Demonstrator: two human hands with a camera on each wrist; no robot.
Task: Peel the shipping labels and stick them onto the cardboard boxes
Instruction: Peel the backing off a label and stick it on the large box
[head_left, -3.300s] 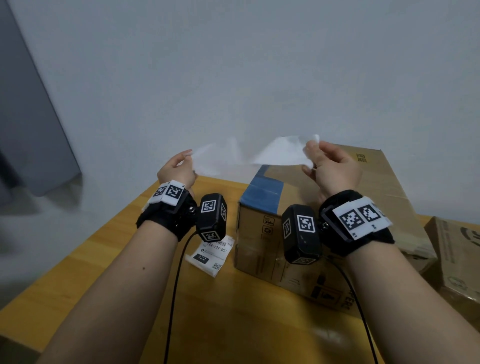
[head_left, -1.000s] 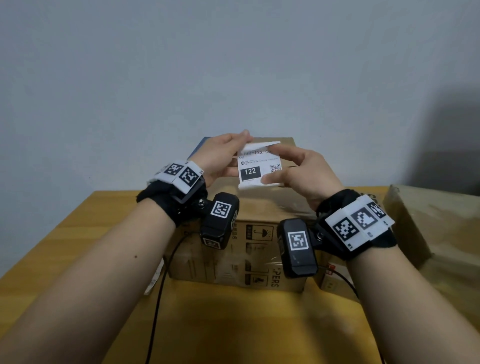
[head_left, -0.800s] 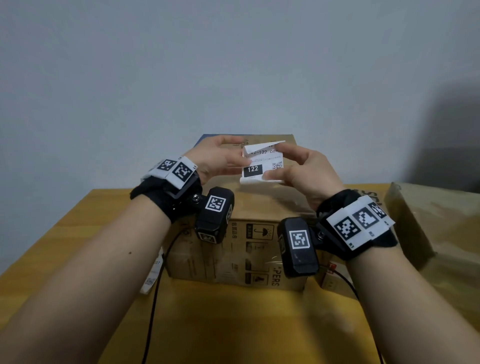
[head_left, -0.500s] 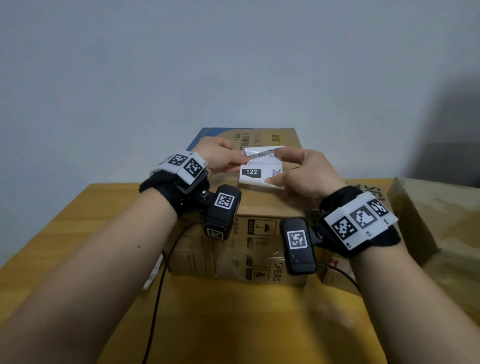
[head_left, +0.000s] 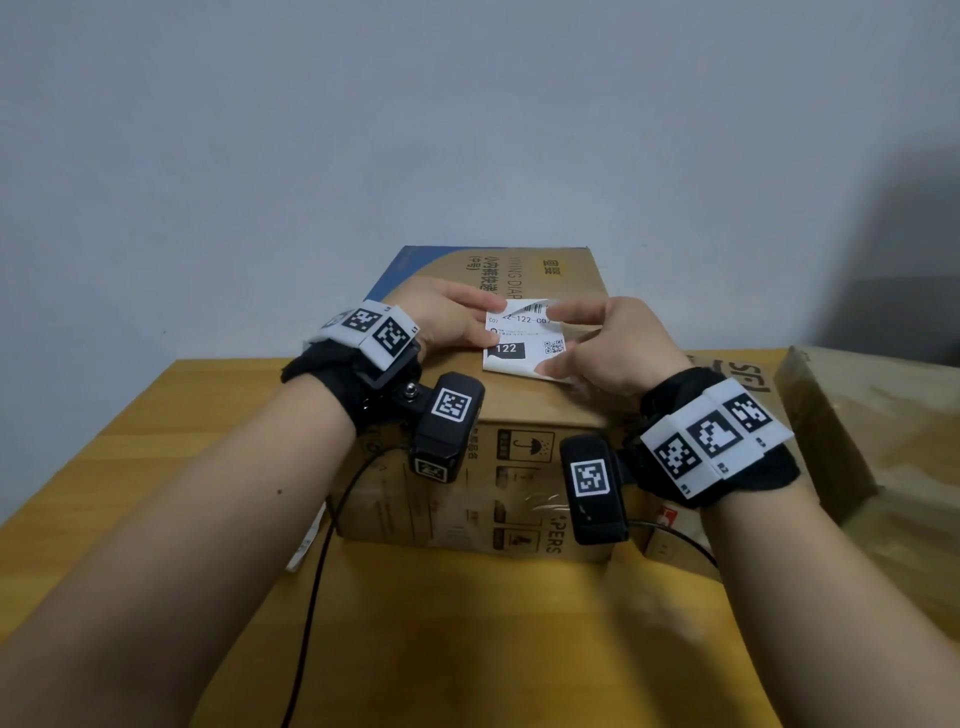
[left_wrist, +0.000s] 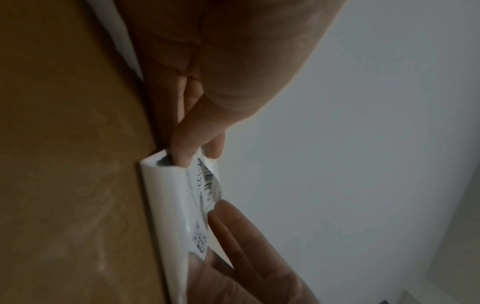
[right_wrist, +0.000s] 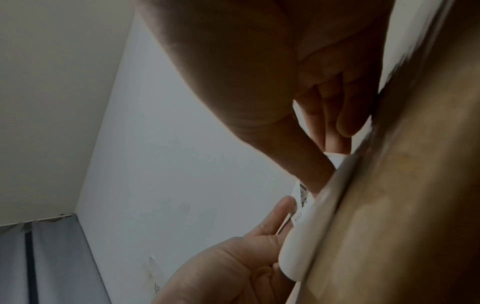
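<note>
while both hands work over the cardboard box (head_left: 540, 410) on the yellow worktop (head_left: 467, 649), head view shows the shipping label (head_left: 522, 343) held just above the box top; left hand (head_left: 447, 317) pinches its left edge, right hand (head_left: 613, 343) pinches the curled far corner. another box (head_left: 883, 415) sits right.
left wrist view: left fingers (left_wrist: 187, 148) clamped on the label's (left_wrist: 176, 205) edge.
right wrist view: dim; right fingers (right_wrist: 314, 170) closed on the label (right_wrist: 301, 242).

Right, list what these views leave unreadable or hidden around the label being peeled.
- Shipping label, head view: small print and QR code too small; right hand covers its right edge.
- Cardboard box top, head view: both hands hide parts.
- Left hand grip, left wrist view: the label's underside stays hidden.
- Right wrist view: dark, blurred.
</note>
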